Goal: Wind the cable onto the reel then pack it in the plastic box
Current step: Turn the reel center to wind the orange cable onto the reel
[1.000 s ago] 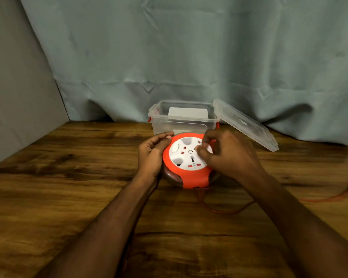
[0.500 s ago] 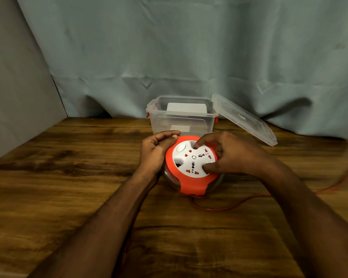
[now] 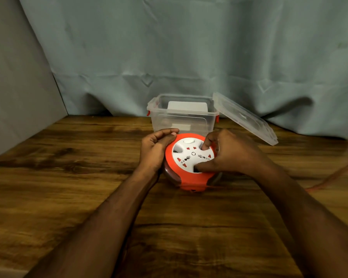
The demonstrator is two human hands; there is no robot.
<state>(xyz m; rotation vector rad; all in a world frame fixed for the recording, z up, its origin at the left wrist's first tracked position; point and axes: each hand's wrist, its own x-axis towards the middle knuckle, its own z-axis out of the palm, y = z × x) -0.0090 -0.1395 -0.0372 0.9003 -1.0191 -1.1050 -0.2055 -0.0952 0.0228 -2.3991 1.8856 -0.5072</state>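
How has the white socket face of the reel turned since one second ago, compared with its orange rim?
Yes. The white socket face has turned clockwise inside the orange rim: its round white button went from the upper left to the top.

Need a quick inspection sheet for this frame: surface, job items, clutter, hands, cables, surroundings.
Surface: wooden table, dark grain.
Job's things: orange-and-white cable reel flat on the table; clear plastic box behind it, open; lid leaning against the box's right side.
Clutter: nothing seen.
Grippers: left hand steadies the reel's left rim; right hand has fingers in the white face's recesses.
Cables: orange cable trails off right, not fully wound.
Surroundings: grey-blue curtain behind; grey panel at left.
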